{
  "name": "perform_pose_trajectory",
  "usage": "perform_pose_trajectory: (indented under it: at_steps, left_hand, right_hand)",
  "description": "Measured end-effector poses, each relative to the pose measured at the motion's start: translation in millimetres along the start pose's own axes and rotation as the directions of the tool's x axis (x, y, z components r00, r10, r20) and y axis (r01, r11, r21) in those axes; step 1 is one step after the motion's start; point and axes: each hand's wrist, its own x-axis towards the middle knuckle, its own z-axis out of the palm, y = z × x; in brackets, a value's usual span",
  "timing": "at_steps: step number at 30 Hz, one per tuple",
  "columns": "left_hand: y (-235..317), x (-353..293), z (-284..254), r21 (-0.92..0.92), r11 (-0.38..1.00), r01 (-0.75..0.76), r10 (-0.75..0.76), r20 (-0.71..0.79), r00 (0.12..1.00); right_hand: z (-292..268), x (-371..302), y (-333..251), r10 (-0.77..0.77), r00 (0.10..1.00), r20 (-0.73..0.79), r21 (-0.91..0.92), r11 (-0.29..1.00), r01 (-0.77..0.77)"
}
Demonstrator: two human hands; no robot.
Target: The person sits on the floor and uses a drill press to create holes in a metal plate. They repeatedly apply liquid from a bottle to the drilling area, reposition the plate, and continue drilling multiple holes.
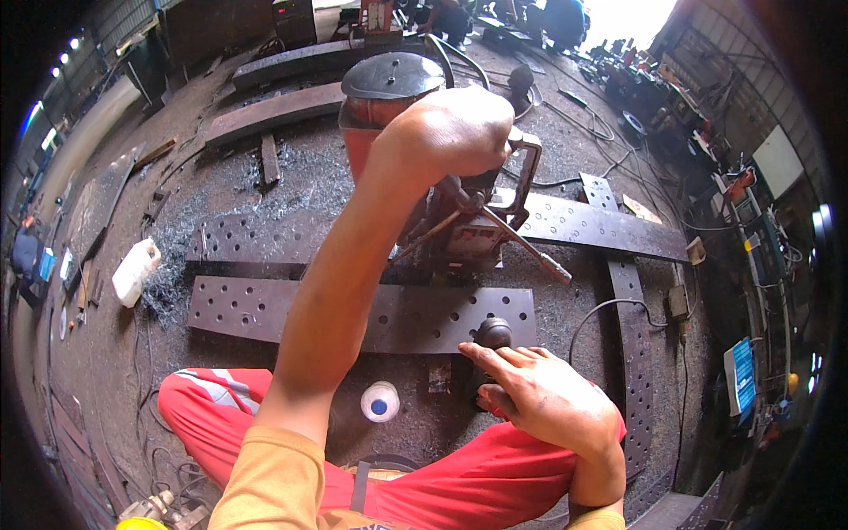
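Observation:
My left arm stretches far forward to a magnetic drill press (473,240) with spoked feed levers. There my left hand (455,128) is closed at the top of the machine, beside its pale metal handle (532,163); the fingers' far side is hidden. The drill stands at the edge of a dark steel plate (406,309) with several drilled holes. Near my right knee, my right hand (548,389) is closed round a dark, round-headed power tool (493,334), its index finger lying along it. The tool's lower body is mostly covered by the hand.
A white bottle with a blue cap (380,404) stands between my legs. Other perforated plates (601,221) lie to the right, and a white jug (137,274) among metal shavings at left. Behind the drill is a red bucket-like container (358,137). Cables (609,305) cross the floor.

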Motion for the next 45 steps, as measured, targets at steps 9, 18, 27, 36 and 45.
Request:
perform_pose_trajectory:
  at_steps: [9,18,27,36,45]
  left_hand:
    - [2.4,-0.8,-1.9,-0.013,1.0,0.024,-0.024,0.01,1.0]
    - [-2.5,0.8,2.9,-0.008,1.0,0.004,-0.003,0.008,1.0]
    - [-3.8,1.0,3.4,0.03,0.999,-0.02,0.021,-0.003,1.0]
    - [-4.2,-0.2,4.3,-0.006,1.0,0.012,-0.013,-0.037,0.999]
    - [-3.9,-3.8,-1.0,-0.02,1.0,0.02,-0.02,-0.012,1.0]
  right_hand:
    - [1.9,0.2,1.6,0.004,1.0,0.0,0.009,1.0,-0.004]
    - [2.3,1.1,1.6,0.003,1.0,-0.001,0.013,1.0,-0.003]
    - [4.1,1.2,3.3,-0.01,1.0,-0.02,0.005,1.0,0.011]
    - [5.3,1.1,3.1,-0.015,0.999,-0.028,0.001,1.0,0.015]
    - [3.2,3.3,-0.2,-0.011,1.0,-0.011,-0.007,1.0,0.011]
